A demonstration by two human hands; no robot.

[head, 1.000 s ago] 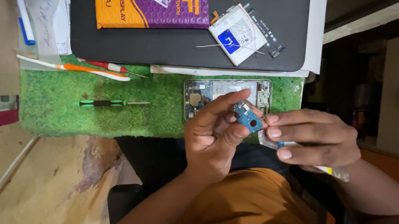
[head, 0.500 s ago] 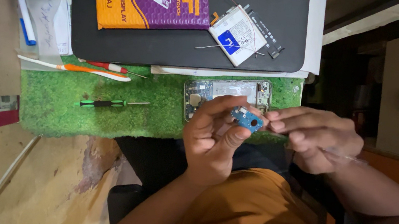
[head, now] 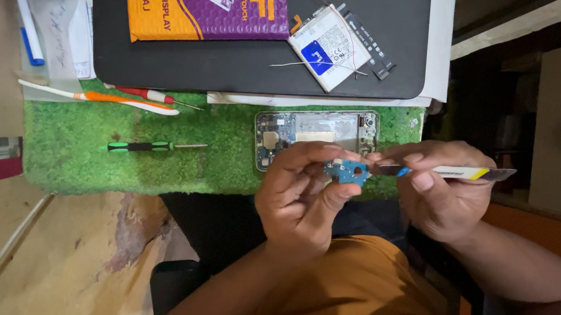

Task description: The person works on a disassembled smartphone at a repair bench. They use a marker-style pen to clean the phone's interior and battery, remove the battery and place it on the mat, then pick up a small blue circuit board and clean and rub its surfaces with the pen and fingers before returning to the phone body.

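Note:
My left hand [head: 301, 202] pinches a small blue circuit board [head: 347, 170] between thumb and fingers, just in front of my chest. My right hand [head: 437, 194] grips a thin flat tool [head: 459, 171] with a blue tip and a yellow band; its tip touches the right edge of the board. Just beyond the hands an opened phone body [head: 313, 133] lies face up on a green grass-like mat [head: 95, 175], its inner parts exposed.
A black pad [head: 224, 56] behind the mat carries an orange and purple padded package [head: 210, 4] and a white phone battery [head: 327, 46] with a flex strip. A green-handled screwdriver [head: 149, 146], an orange-white tool [head: 107, 101] and a red one lie on the mat's left. A wooden surface is at left.
My right hand turned and now holds the flat tool out level, tip against the blue board. The left hand shifted the board slightly lower and to the right.

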